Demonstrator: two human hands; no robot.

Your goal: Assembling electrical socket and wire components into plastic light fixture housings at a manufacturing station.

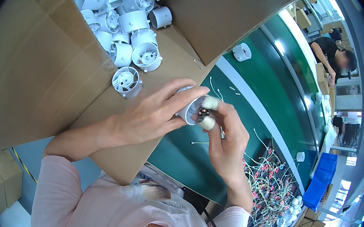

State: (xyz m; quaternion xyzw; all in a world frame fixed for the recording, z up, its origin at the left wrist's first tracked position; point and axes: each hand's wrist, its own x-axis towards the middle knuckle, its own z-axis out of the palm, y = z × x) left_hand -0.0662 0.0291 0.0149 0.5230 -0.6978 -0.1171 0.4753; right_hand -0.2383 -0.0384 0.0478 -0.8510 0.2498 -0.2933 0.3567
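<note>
Head view, centre of the frame: the left hand [158, 108] holds a white cylindrical plastic housing [186, 110] while the right hand [229, 141] pinches a small dark, copper-flecked part [203, 113] at its mouth; I'd keep both squarely aligned and press gently, evenly.

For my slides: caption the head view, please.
Left hand holding a white round housing, right hand holding a dark, coppery part at its open end, beside a carton of similar housings.

left hand [158, 108], right hand [228, 139] (apparently curled)
</note>
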